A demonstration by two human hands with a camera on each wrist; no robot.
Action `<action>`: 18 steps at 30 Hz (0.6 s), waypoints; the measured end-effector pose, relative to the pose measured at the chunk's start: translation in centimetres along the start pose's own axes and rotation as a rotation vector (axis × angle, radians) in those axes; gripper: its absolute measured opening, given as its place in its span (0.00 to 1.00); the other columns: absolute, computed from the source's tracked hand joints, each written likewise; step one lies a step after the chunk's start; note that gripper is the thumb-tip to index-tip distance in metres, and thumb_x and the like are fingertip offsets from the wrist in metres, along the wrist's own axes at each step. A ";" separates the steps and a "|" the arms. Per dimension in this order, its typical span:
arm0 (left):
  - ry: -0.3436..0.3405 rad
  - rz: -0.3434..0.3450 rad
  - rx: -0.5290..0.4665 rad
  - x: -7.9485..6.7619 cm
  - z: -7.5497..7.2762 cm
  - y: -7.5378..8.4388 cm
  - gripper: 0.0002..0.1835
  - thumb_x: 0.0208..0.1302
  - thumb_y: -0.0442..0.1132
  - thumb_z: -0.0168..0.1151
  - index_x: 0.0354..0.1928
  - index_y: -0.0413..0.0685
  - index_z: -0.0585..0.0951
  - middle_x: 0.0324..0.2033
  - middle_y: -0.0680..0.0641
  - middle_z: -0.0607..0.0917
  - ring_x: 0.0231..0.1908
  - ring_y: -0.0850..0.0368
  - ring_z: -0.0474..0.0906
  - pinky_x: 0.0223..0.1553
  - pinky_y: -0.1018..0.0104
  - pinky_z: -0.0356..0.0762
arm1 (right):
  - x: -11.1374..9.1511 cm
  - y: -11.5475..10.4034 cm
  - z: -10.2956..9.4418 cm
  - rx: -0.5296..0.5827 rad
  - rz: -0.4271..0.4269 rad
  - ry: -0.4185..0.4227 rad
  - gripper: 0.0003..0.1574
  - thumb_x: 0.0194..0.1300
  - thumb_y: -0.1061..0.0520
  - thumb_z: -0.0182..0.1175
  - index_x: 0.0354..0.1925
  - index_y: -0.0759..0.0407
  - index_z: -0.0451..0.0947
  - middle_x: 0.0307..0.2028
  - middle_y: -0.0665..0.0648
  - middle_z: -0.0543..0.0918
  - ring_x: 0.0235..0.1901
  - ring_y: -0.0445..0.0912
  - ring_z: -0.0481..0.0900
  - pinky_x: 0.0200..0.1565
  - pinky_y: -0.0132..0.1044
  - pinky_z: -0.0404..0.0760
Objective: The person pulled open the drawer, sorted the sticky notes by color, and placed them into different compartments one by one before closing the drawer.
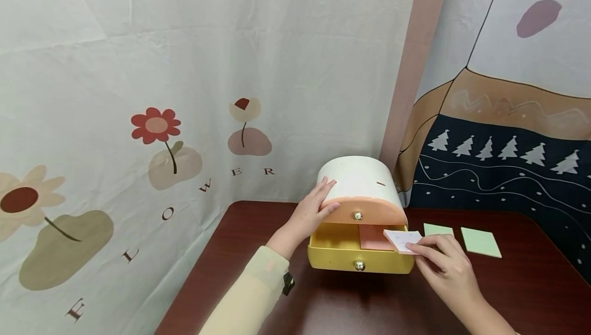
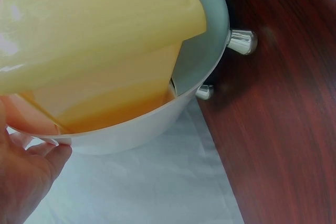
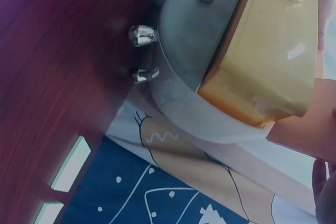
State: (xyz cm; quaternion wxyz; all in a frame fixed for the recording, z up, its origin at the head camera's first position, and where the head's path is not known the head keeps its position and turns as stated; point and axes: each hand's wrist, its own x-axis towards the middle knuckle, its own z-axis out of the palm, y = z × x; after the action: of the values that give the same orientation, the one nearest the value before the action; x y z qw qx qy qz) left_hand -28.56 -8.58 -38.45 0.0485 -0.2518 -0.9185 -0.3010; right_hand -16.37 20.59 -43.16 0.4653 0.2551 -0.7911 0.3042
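A small white-topped cabinet (image 1: 357, 178) with a round top stands on the table. Its orange upper drawer (image 1: 339, 214) is closed, while the yellow lower drawer (image 1: 330, 259) is pulled out. Inside the yellow drawer, toward the right, lies a pink note pad (image 1: 369, 236). My right hand (image 1: 448, 263) pinches a pale note pad (image 1: 400, 238) over the drawer's right front corner; its underside looks salmon in the right wrist view. My left hand (image 1: 302, 219) rests on the cabinet's left side, fingers extended along the white top.
Two light green note pads lie right of the cabinet; the nearer-right pad (image 1: 481, 242) is in full view, and the other green pad (image 1: 437, 229) is partly behind my right hand. Silver knobs project from the cabinet's base and drawers. A printed curtain (image 1: 295, 68) hangs behind the dark red table (image 1: 351, 304).
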 end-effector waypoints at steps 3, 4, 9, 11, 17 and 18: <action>-0.003 -0.004 0.003 0.0 0.0 0.1 0.35 0.65 0.66 0.45 0.73 0.73 0.51 0.74 0.57 0.48 0.72 0.51 0.53 0.67 0.45 0.56 | -0.1 -0.1 0.3 0.014 -0.005 -0.001 0.28 0.69 0.39 0.49 0.31 0.53 0.88 0.34 0.50 0.79 0.40 0.41 0.70 0.51 0.15 0.62; -0.003 -0.004 0.005 0.0 0.0 0.1 0.35 0.65 0.66 0.45 0.73 0.73 0.52 0.74 0.57 0.48 0.72 0.51 0.53 0.67 0.45 0.56 | -0.1 -0.1 0.4 0.019 -0.007 0.000 0.27 0.69 0.39 0.49 0.31 0.53 0.88 0.34 0.50 0.80 0.40 0.41 0.70 0.50 0.15 0.62; 0.001 0.001 0.008 0.0 0.0 0.1 0.35 0.65 0.66 0.45 0.73 0.72 0.52 0.74 0.56 0.48 0.71 0.50 0.53 0.67 0.44 0.56 | 0.2 -0.3 1.0 0.043 -0.040 0.021 0.25 0.70 0.43 0.51 0.30 0.53 0.88 0.33 0.51 0.80 0.38 0.42 0.70 0.49 0.17 0.63; 0.005 0.007 0.007 0.0 0.0 0.0 0.35 0.66 0.65 0.45 0.73 0.72 0.52 0.74 0.55 0.48 0.71 0.49 0.53 0.67 0.43 0.56 | 0.3 -0.4 1.3 0.048 -0.051 0.028 0.24 0.70 0.43 0.51 0.30 0.53 0.88 0.32 0.52 0.80 0.38 0.42 0.70 0.48 0.17 0.64; 0.003 0.007 -0.001 0.0 0.0 0.0 0.35 0.65 0.66 0.45 0.73 0.72 0.52 0.74 0.56 0.48 0.72 0.50 0.53 0.67 0.44 0.56 | 0.7 -0.7 1.9 0.050 -0.061 0.023 0.23 0.70 0.44 0.51 0.31 0.52 0.88 0.32 0.50 0.79 0.37 0.42 0.69 0.42 0.20 0.65; 0.003 0.007 -0.002 0.0 0.0 0.0 0.35 0.65 0.66 0.45 0.73 0.72 0.52 0.74 0.56 0.48 0.72 0.51 0.53 0.67 0.45 0.56 | 0.7 -0.7 2.0 0.050 -0.063 0.018 0.23 0.70 0.44 0.51 0.31 0.51 0.88 0.33 0.50 0.79 0.37 0.42 0.69 0.41 0.21 0.65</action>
State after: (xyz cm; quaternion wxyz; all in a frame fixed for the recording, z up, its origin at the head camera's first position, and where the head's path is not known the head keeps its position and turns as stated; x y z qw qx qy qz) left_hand -28.53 -8.57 -38.41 0.0508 -0.2546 -0.9172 -0.3023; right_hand -17.34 18.56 -43.07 0.4751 0.2886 -0.7707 0.3114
